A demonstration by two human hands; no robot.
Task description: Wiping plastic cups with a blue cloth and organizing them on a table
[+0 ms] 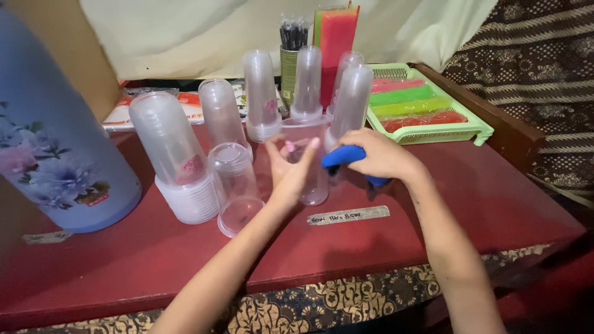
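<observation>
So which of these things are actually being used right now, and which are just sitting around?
In use:
left hand
clear cup
right hand
blue-handled tool

Sitting around:
stacks of clear cups
blue flowered flask
green tray
black straws

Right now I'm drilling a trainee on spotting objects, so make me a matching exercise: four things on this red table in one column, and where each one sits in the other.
Things:
1. Large blue flask with flower print
2. Pale green plastic basket of coloured strips
3. Clear plastic cup
4. Blue-handled tool

Places:
A. far right of the table
B. in the right hand
C. far left of the table
D. gripped by the left hand

Pairs: 1-C, 2-A, 3-D, 4-B
</observation>
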